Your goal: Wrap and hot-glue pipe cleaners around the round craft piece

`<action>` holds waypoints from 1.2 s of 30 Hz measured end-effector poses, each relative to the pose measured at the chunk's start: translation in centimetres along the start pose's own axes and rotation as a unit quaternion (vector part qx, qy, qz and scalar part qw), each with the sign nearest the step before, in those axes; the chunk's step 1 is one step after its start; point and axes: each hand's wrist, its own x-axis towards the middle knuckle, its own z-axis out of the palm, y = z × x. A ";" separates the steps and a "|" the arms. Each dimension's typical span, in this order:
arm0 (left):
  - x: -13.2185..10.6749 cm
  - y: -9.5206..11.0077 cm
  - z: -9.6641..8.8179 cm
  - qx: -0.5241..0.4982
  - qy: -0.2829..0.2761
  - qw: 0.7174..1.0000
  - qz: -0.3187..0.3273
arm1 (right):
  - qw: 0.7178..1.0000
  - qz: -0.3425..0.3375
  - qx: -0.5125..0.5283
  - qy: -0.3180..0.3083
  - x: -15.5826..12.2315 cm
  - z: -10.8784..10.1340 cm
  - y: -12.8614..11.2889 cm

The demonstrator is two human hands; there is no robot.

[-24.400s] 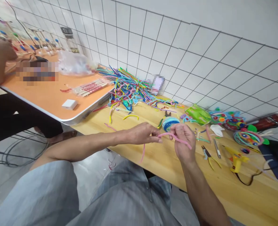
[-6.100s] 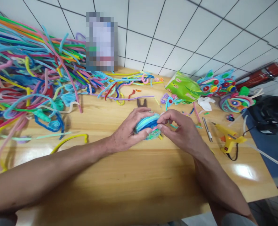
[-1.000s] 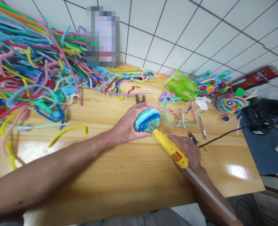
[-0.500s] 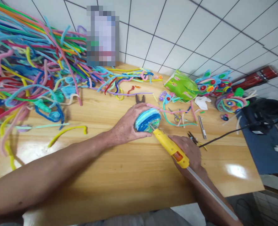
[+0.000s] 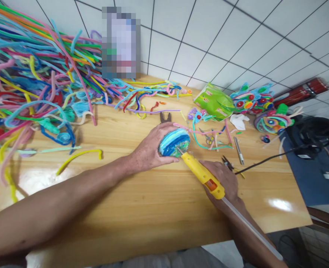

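Note:
My left hand (image 5: 151,149) is wrapped around a coiled disc of blue and teal pipe cleaners (image 5: 174,142), holding it on edge on the wooden table (image 5: 142,208). My right hand (image 5: 224,181) grips a yellow hot glue gun (image 5: 203,175). Its nozzle touches the lower right side of the disc. A clear glue stick (image 5: 250,230) pokes out of the back of the gun along my forearm.
A big heap of coloured pipe cleaners (image 5: 33,85) fills the left and back. Pliers (image 5: 165,117), scissors (image 5: 208,137), a knife (image 5: 238,150), a green packet (image 5: 216,102) and finished coiled pieces (image 5: 267,111) lie at the right. The gun's black cord (image 5: 267,160) runs right.
Hardly anything differs over the last second: the glue gun nozzle stays at the disc. About six seconds ago both hands held the disc and the gun lay on the table at the right.

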 end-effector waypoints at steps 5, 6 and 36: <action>0.0 0.0 0.0 -0.006 0.000 1.000 -0.002 | 1.000 0.005 0.002 0.020 0.0 0.4 -0.3; 0.0 0.0 0.0 -0.006 0.001 1.000 -0.003 | 1.000 0.010 -0.002 0.020 0.0 0.5 -0.4; 0.0 0.0 0.1 0.000 0.005 1.000 -0.004 | 0.998 0.048 0.011 -0.023 -0.4 0.2 -0.2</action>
